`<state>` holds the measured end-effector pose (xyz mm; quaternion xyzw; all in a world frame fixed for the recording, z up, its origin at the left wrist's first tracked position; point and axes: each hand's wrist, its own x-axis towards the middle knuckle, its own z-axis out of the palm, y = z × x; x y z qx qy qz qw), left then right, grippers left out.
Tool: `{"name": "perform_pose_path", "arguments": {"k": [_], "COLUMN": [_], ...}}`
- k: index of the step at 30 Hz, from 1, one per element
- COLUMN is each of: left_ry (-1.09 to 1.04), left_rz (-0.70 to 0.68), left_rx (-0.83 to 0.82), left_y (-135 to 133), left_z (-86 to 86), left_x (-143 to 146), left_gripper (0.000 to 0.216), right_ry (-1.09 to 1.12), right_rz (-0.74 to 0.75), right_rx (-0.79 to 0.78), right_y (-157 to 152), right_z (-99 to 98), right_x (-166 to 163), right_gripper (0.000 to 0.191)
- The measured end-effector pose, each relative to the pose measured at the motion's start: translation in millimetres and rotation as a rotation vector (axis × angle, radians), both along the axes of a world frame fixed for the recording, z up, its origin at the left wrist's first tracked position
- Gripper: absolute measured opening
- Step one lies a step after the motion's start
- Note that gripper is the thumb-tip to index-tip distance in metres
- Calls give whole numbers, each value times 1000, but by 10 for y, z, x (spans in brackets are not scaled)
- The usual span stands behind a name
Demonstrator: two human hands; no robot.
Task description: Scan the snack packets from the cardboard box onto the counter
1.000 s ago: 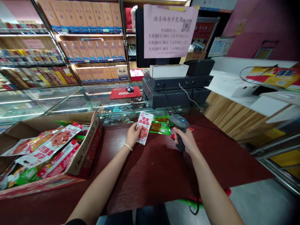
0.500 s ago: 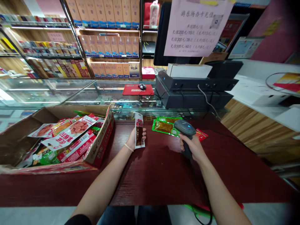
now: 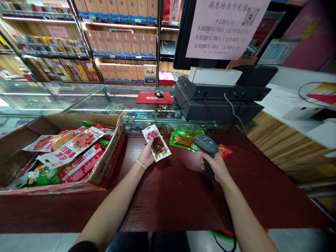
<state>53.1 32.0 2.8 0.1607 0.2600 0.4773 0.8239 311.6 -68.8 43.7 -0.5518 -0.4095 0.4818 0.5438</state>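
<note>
My left hand (image 3: 147,155) is closed on a white and red snack packet (image 3: 156,142), held tilted just above the dark red counter (image 3: 170,196). A grey handheld barcode scanner (image 3: 206,148) is gripped by its handle in my right hand (image 3: 214,166), its head level with the packet and to its right. Between and behind them a green snack packet (image 3: 183,139) lies flat on the counter. A red packet (image 3: 224,151) peeks out behind the scanner.
An open cardboard box (image 3: 111,159) full of several snack packets stands at the left. Behind the counter are a glass display case (image 3: 110,101), a black register unit (image 3: 217,101) with cables, and a pink paper notice (image 3: 225,26). Stocked shelves line the back left.
My left hand has turned the packet from its white front, through edge-on, to its windowed side, now tilted. The scanner hand has stayed nearly still. The view has shifted left.
</note>
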Motion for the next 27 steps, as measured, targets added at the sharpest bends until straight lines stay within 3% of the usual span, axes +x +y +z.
{"name": "perform_pose_path", "arguments": {"k": [2,9,15,21,27], "left_ry": [34,197,264,128,3], "left_rz": [90,138,267,330,342], "left_rx": [4,32,174,265,139], "left_y": [-12,-62,-51,-30,-5], "left_z": [16,-23,-90,-123,-106], "left_x": [45,123,139,149,119], "left_gripper": [37,20,41,38,32], "right_ry": [-19,-83,-126,-233,-284], "right_rz": [5,18,3,-13,84], "right_rx": [12,15,26,-1,13], "right_y": [-5,-9,-7,21,-9], "right_z": [-3,-36,-49,-102,-45], "right_x": [0,0,1,23,-7], "right_gripper": [34,33,36,42,41]}}
